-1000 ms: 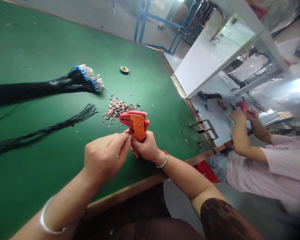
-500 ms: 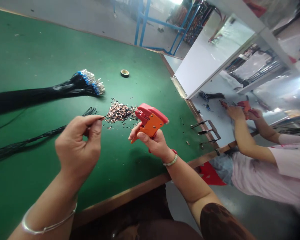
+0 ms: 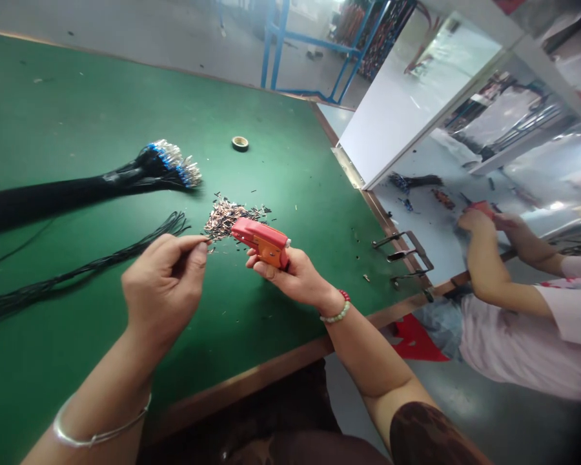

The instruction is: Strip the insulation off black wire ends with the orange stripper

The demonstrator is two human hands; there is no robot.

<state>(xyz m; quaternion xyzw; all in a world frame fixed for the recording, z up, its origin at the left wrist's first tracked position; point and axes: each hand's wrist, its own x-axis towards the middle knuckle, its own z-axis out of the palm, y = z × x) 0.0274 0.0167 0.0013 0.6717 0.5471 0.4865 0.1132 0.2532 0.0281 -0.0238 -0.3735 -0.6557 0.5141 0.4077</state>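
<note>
My left hand pinches a thin black wire between thumb and forefinger; only its tip shows. To the right, my right hand is wrapped round a red and orange wire stripper, whose jaws point left toward the pinched wire, a little apart from it. Behind the tool lies a heap of copper and black wire scraps, which it partly covers. Left of the heap a loose bundle of thin black wires stretches across the green table. Above it rests a thick black cable bundle with blue and silver terminal ends.
A roll of tape lies behind the scraps. A metal clamp sits at the table's right edge, near a white panel. Beyond it, a co-worker's hands hold a red tool over a neighbouring bench. A blue frame stands behind.
The wire stripper has turned and moved left and slightly down, closer to my left hand. My left hand has shifted slightly right. The co-worker's hands have also moved.
</note>
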